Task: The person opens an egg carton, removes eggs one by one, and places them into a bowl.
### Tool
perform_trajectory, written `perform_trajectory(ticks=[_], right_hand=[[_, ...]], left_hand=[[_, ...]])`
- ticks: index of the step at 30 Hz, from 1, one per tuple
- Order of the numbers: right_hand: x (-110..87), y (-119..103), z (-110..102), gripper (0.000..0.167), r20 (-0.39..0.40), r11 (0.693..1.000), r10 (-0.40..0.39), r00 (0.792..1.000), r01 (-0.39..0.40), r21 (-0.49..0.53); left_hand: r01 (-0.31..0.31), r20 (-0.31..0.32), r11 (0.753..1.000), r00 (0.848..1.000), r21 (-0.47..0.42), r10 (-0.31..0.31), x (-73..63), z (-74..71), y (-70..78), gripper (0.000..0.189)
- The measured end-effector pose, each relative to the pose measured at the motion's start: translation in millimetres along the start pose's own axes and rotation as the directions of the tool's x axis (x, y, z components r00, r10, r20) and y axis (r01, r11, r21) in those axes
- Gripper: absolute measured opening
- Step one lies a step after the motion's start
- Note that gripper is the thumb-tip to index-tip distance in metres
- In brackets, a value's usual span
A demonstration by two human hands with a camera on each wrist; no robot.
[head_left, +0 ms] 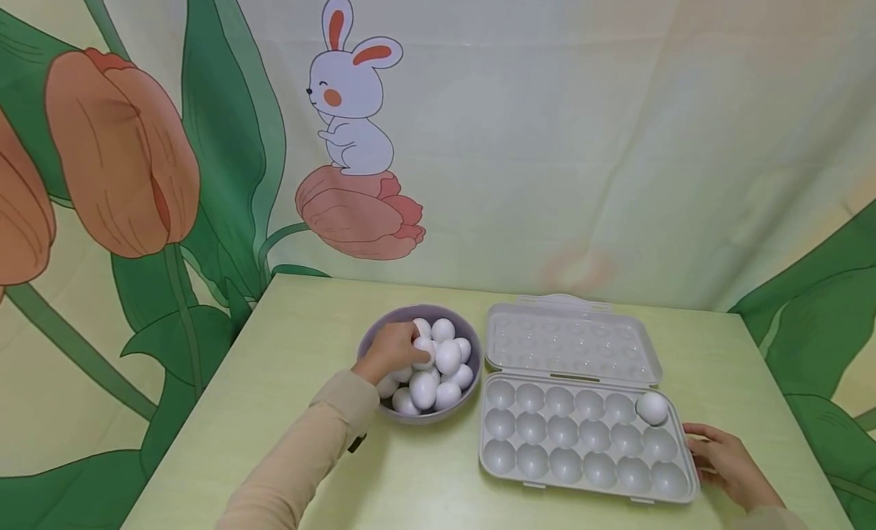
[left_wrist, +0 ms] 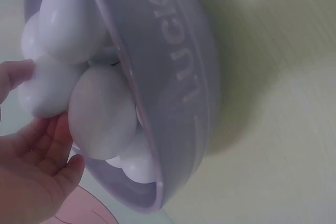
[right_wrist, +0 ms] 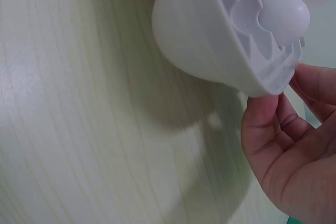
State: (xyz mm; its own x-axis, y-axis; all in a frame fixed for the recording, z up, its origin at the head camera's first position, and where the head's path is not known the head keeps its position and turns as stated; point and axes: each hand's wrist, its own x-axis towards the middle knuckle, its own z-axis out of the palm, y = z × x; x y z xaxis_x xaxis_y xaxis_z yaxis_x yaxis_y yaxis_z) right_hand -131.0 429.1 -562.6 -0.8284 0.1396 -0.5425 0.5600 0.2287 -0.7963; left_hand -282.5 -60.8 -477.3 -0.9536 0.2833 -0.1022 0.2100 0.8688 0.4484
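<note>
My left hand (head_left: pixel 395 351) reaches into a grey-purple bowl (head_left: pixel 472 389) of white eggs. Thumb and fingers pinch one egg (left_wrist: pixel 50 88) among the others, as the left wrist view shows; a neighbouring egg (left_wrist: pixel 102 113) lies beside the fingertips. On the right is an opened grey egg carton (head_left: pixel 582 480) with rows of round hollows. A single egg (head_left: pixel 652 408) sits in its far right hollow. My right hand (head_left: pixel 725 463) grips the carton's right end, thumb and fingers at the rim in the right wrist view.
The carton's see-through lid (head_left: pixel 575 336) lies folded back behind it. Everything stands on a pale wooden-grained table (head_left: pixel 274 347). Behind the table hangs a cloth (head_left: pixel 520 172) printed with tulips and a rabbit.
</note>
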Motion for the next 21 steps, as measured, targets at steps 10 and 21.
perform_trajectory(ticks=[10,21], right_hand=[[0.5,-2.6,0.6,0.052,-0.028,0.999,0.040,0.999,-0.040,0.007],[-1.5,-2.8,1.0,0.052,-0.022,1.000,0.026,0.999,-0.026,0.013]], left_hand=[[0.029,0.006,0.999,1.000,0.018,-0.029,-1.2,1.5,2.7,0.023],[0.035,-0.021,0.998,0.999,0.051,-0.034,-0.3,6.2,2.6,0.024]])
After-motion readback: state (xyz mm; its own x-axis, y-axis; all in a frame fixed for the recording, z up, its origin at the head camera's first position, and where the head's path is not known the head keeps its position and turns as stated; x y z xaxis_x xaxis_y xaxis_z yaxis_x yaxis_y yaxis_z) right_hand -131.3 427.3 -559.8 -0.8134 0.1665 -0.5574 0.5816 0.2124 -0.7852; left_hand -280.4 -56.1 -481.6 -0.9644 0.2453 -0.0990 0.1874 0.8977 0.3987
